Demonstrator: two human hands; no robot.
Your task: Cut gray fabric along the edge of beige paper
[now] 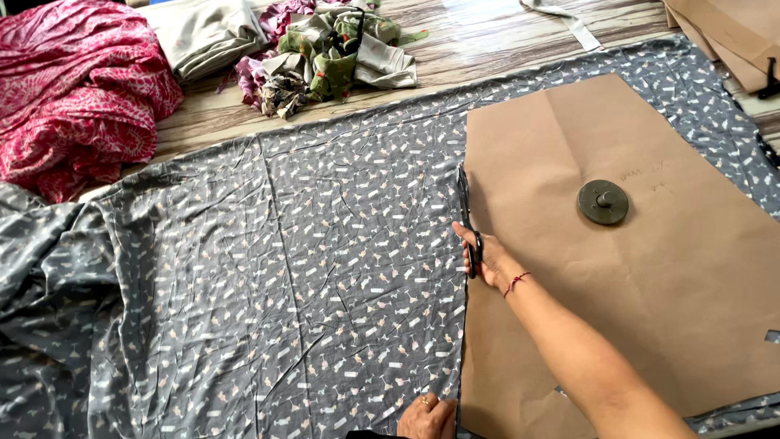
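My right hand (484,256) grips black scissors (465,211), whose blades point away from me along the left edge of a large brown paper pattern (650,284). The pattern lies flat on a grey printed fabric (268,276) spread over the table. A round dark metal weight (603,202) sits on the pattern, to the right of the scissors. My left hand (428,417), with a ring on one finger, rests flat on the fabric at the bottom edge, just left of the pattern's edge. A red thread is tied around my right wrist.
A heap of pink-red patterned cloth (77,89) lies at the far left. Folded beige cloth (207,32) and a pile of mixed fabric scraps (325,53) sit on the wooden tabletop (487,41) behind. More brown paper pieces (731,32) lie at the far right corner.
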